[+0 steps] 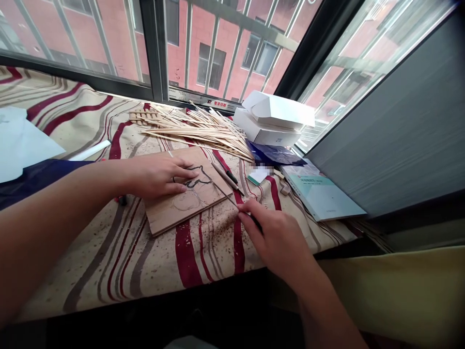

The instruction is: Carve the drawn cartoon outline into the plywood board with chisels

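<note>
A flat wooden board (198,201) lies on the striped cloth. Part of the drawing on it is a thick dark outline, and fainter pencil lines continue toward me. My left hand (163,175) rests flat on the board's left part with fingers stretched out, a ring on one of them. In my right hand (274,232) is a thin carving tool (225,195) with a dark handle. Its slim metal shaft reaches over the board's right side, its tip near the dark outline. Just beyond lie a couple of pen-like tools (227,178). Wood crumbs are scattered over the cloth around the board.
Toward the window lies a heap of thin wooden sticks (203,128), beside a white box (271,128) on dark blue plastic (276,154). A book (323,191) lies at the right, white paper (27,140) at the left. The cloth-covered surface (152,276) ends nearest me.
</note>
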A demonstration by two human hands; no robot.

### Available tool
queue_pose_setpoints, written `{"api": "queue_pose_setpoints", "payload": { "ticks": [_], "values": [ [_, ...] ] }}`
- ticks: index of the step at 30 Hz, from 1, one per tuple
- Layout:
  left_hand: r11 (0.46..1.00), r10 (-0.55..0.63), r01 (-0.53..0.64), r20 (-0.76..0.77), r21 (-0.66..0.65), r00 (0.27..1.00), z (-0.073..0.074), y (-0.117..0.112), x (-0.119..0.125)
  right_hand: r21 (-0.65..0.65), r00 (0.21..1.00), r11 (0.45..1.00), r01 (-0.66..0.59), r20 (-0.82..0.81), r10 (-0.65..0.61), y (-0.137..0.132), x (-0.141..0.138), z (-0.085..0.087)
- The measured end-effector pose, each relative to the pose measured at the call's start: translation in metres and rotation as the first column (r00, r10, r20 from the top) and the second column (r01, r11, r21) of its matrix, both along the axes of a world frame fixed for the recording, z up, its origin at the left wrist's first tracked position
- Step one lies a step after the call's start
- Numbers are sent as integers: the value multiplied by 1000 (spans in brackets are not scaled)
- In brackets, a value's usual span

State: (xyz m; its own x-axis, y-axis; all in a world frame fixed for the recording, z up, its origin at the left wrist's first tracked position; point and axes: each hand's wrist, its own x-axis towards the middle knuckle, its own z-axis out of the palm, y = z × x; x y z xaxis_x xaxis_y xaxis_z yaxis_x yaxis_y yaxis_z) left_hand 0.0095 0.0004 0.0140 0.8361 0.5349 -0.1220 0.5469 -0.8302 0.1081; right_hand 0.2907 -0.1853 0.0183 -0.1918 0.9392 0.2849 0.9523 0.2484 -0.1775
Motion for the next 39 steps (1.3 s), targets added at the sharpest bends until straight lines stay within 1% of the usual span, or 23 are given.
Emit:
{"api": "queue_pose_setpoints", "payload": {
  "ticks": [3,10,14,16,18,21,25,28,29,31,33,34,36,37,39],
  "values": [
    [1000,-16,16,29,-14,999,0,0,-1,-11,1000,1000,7,-24,-7,1,0,1],
    [1000,-27,28,65,-5,998,-1,0,-2,8,1000,1000,3,-1,-3,-1,-2,0],
    [1000,-22,22,25,18,999,-1,0,0,-53,999,998,35,21,-34,1,-6,2],
    [1000,1,-1,8,16,1000,-1,0,1,-91,999,995,34,3,-34,2,-7,4],
    [1000,-1,1,13,9,1000,0,0,1,-104,999,993,53,-4,-54,2,-7,5],
    [1000,-18,18,21,10,1000,0,0,1,-102,998,993,64,12,-63,2,-5,1],
    [999,-30,30,29,11,999,1,0,-1,-80,996,997,16,-87,-23,2,0,-8],
    [999,-34,33,53,13,998,3,1,0,-61,996,998,7,-93,-13,5,3,-14],
    [1000,-24,23,66,15,998,3,1,2,-54,995,999,0,-103,-5,5,3,-16],
    [999,32,-35,97,35,995,1,1,8,-32,992,999,-13,-128,9,5,4,-19],
    [984,138,-150,119,95,983,-4,1,18,-6,991,1000,-20,-132,19,4,4,-21],
    [966,202,-218,119,137,972,-8,1,23,1,992,1000,-23,-126,23,3,4,-21],
    [931,311,-325,105,169,945,-16,0,31,6,992,1000,-30,-126,31,4,5,-21],
    [923,336,-347,92,165,937,-20,0,34,9,991,1000,-30,-133,31,6,5,-21],
    [925,344,-351,71,148,936,-25,1,36,13,991,1000,-22,-135,24,9,6,-21]
  ]
}}
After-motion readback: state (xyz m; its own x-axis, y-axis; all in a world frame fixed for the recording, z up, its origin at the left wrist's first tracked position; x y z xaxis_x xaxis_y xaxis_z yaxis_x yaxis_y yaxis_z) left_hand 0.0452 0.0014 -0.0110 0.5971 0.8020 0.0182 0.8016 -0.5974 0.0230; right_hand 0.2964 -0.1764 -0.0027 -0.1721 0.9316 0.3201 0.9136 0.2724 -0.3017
